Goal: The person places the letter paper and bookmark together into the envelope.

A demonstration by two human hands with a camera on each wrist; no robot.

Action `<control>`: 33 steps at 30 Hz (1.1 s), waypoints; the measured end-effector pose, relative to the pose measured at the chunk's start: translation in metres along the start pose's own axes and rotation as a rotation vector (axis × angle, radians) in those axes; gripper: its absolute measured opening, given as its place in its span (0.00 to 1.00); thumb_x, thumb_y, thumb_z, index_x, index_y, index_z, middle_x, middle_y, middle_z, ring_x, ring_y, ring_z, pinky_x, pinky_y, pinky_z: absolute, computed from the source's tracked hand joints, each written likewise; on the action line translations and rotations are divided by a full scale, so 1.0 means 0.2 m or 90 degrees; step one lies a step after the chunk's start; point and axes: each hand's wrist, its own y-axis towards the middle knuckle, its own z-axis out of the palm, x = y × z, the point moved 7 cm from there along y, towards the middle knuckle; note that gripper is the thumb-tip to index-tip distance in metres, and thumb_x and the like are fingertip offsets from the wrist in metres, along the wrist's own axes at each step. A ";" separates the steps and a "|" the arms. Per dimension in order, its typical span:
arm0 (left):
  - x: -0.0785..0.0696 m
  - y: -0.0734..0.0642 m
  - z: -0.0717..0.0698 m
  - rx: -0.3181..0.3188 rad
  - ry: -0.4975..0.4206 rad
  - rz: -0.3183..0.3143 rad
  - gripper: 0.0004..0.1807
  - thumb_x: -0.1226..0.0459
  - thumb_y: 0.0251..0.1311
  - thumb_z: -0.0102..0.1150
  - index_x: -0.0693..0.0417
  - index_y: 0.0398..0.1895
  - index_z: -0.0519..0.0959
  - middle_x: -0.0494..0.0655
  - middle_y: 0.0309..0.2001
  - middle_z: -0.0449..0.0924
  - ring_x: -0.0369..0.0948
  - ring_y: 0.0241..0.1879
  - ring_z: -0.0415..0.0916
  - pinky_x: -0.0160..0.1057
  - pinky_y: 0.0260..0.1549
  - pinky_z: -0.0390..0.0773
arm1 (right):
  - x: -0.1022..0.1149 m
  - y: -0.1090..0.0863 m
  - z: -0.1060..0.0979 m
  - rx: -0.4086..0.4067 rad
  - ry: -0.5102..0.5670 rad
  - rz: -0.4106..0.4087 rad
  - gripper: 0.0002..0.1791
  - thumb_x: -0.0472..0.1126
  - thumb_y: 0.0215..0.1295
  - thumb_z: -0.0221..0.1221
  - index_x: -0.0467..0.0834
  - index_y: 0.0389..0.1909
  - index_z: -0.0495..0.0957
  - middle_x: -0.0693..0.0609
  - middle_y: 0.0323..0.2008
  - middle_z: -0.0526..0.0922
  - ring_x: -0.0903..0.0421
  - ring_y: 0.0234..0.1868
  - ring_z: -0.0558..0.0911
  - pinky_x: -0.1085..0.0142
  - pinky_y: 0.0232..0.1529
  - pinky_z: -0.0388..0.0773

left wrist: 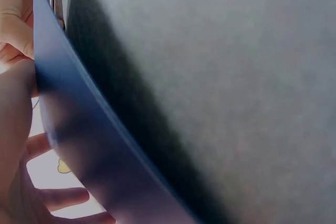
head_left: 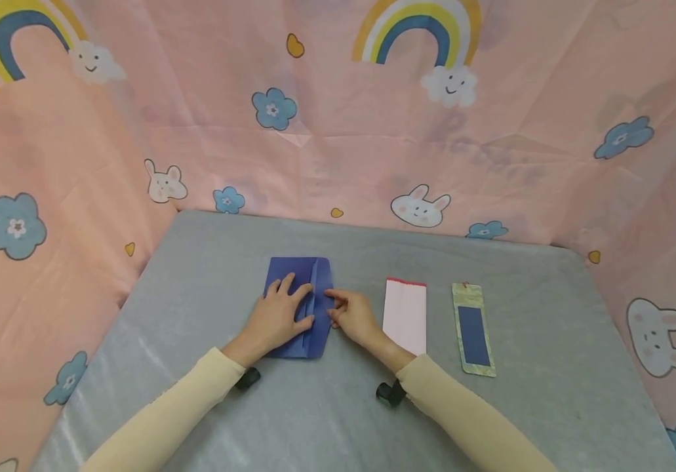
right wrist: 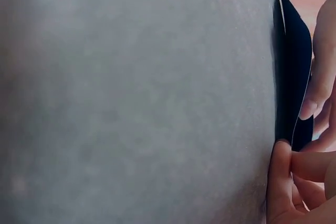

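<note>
A dark blue paper envelope point(head_left: 290, 269) lies on the grey table, its long flap point(head_left: 318, 341) along the right side. My left hand point(head_left: 281, 314) rests across it with the fingers spread. In the left wrist view those fingers point(left wrist: 65, 198) lie straight against the blue paper, whose near edge stands up from the cloth. At the flap's right edge, my right hand point(head_left: 354, 318) pinches the envelope between thumb and fingers. The right wrist view has its thumb and fingertips point(right wrist: 283, 163) gripping the lower end of the dark paper, close over the table.
Right of the hands lies a pale pink paper strip point(head_left: 405, 314) with a red top edge, partly behind the right wrist. Farther right is a green patterned card point(head_left: 466, 295) with a blue panel. A pink printed curtain point(head_left: 338, 164) encloses the grey table point(head_left: 526, 314).
</note>
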 end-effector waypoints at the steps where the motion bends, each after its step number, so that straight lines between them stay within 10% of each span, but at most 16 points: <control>1: 0.00 0.00 0.00 -0.005 -0.004 -0.002 0.33 0.44 0.60 0.60 0.39 0.69 0.69 0.63 0.71 0.64 0.66 0.65 0.68 0.65 0.48 0.78 | 0.00 0.00 0.00 -0.001 -0.003 0.001 0.23 0.23 0.58 0.60 0.33 0.56 0.79 0.42 0.30 0.80 0.63 0.19 0.79 0.71 0.23 0.80; 24: 0.00 0.02 -0.02 -0.027 -0.031 -0.038 0.39 0.44 0.47 0.68 0.40 0.64 0.67 0.61 0.65 0.67 0.64 0.61 0.70 0.62 0.43 0.81 | 0.01 0.00 -0.02 0.000 -0.042 -0.006 0.22 0.27 0.59 0.61 0.36 0.57 0.80 0.46 0.27 0.78 0.65 0.17 0.77 0.72 0.22 0.77; 33: 0.00 0.02 -0.03 -0.055 -0.025 -0.048 0.34 0.45 0.48 0.68 0.41 0.60 0.69 0.58 0.62 0.70 0.64 0.59 0.72 0.60 0.42 0.82 | 0.05 0.00 -0.02 -0.031 -0.170 -0.062 0.20 0.31 0.58 0.66 0.40 0.53 0.82 0.50 0.18 0.78 0.66 0.15 0.72 0.74 0.21 0.69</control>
